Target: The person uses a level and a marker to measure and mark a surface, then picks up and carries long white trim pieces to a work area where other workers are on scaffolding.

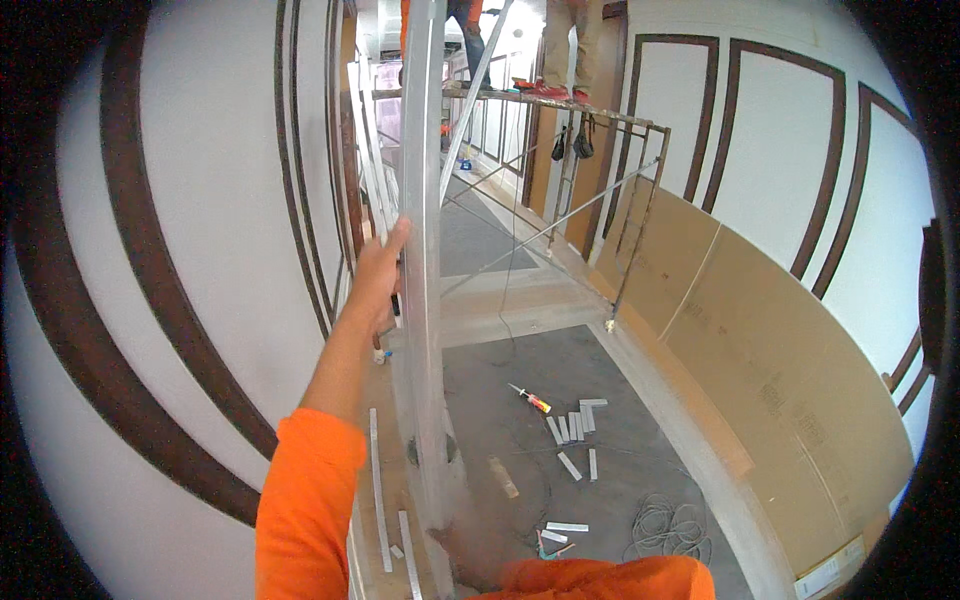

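A long, pale metal stud (425, 200) stands nearly upright in front of me, running from the top of the view down to the lower edge. My left hand (380, 275) is closed on its left side, arm stretched out in an orange sleeve. Low down, my right hand (470, 550) is at the stud's lower part, smeared by motion, so its fingers do not show clearly. On the grey floor covering to the right lie a sealant cartridge with a nozzle (530, 398) and several short metal pieces (575, 425).
A scaffold (640, 220) spans the corridor ahead; people's legs (565, 50) show on its platform. Brown cardboard sheets (740, 330) lean along the right wall. A coiled cable (670, 530) lies at the lower right. Thin metal strips (380, 490) lie along the left wall.
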Action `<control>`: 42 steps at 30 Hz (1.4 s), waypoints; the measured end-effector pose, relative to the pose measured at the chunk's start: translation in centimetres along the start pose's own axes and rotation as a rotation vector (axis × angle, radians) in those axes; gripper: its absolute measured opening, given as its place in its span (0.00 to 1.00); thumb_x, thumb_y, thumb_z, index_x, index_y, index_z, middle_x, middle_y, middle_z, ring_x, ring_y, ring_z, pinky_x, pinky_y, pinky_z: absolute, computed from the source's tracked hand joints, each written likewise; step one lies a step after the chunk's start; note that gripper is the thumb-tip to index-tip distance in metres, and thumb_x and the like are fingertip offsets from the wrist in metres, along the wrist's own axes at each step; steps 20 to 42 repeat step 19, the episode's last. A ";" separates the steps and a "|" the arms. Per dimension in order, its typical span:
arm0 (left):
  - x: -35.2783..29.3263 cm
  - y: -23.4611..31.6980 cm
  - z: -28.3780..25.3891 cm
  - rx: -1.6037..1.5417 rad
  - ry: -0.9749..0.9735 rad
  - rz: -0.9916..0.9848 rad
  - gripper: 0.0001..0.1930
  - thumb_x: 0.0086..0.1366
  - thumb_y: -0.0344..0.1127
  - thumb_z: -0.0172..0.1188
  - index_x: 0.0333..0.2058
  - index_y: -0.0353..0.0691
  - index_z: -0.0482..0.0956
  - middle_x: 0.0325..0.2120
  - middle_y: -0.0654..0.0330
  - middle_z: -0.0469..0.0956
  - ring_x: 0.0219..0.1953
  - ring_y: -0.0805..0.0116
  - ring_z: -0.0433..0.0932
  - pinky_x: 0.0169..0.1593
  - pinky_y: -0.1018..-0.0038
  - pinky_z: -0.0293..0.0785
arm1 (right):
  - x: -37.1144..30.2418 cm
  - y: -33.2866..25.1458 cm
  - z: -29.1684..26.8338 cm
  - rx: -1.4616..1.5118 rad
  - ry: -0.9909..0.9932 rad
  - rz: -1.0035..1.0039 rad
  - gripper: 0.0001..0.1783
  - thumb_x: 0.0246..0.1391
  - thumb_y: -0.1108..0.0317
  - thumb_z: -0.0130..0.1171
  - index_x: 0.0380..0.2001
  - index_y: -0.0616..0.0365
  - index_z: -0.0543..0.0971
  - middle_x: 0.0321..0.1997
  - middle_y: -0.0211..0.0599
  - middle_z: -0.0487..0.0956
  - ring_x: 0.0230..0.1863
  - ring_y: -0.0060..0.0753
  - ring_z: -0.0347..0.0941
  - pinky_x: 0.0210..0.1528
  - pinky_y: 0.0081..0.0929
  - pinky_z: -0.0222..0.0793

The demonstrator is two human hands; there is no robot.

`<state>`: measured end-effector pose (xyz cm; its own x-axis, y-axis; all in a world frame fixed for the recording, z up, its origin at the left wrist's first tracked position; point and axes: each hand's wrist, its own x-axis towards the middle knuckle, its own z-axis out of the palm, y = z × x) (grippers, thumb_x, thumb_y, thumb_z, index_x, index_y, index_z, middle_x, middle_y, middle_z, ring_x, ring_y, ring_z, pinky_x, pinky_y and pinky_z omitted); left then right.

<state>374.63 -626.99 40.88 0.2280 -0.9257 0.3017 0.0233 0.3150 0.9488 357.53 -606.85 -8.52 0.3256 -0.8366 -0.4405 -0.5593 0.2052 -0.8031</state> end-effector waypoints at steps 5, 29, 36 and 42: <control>3.1 3.3 -0.4 0.635 0.089 0.500 0.32 0.68 0.56 0.59 0.57 0.34 0.74 0.48 0.48 0.81 0.53 0.59 0.77 0.57 0.64 0.71 | 6.1 -4.0 -5.3 0.071 0.536 -0.324 0.47 0.58 0.44 0.62 0.66 0.68 0.59 0.51 0.62 0.79 0.53 0.62 0.76 0.52 0.49 0.72; -25.3 -35.3 -24.2 0.833 0.053 -0.132 0.19 0.70 0.49 0.57 0.48 0.41 0.81 0.33 0.47 0.83 0.42 0.54 0.83 0.49 0.58 0.76 | 13.8 -26.4 -32.5 0.150 0.888 -0.801 0.42 0.57 0.54 0.66 0.66 0.68 0.62 0.49 0.65 0.79 0.50 0.61 0.78 0.51 0.47 0.72; -25.3 -35.3 -24.2 0.833 0.053 -0.132 0.19 0.70 0.49 0.57 0.48 0.41 0.81 0.33 0.47 0.83 0.42 0.54 0.83 0.49 0.58 0.76 | 13.8 -26.4 -32.5 0.150 0.888 -0.801 0.42 0.57 0.54 0.66 0.66 0.68 0.62 0.49 0.65 0.79 0.50 0.61 0.78 0.51 0.47 0.72; -25.3 -35.3 -24.2 0.833 0.053 -0.132 0.19 0.70 0.49 0.57 0.48 0.41 0.81 0.33 0.47 0.83 0.42 0.54 0.83 0.49 0.58 0.76 | 13.8 -26.4 -32.5 0.150 0.888 -0.801 0.42 0.57 0.54 0.66 0.66 0.68 0.62 0.49 0.65 0.79 0.50 0.61 0.78 0.51 0.47 0.72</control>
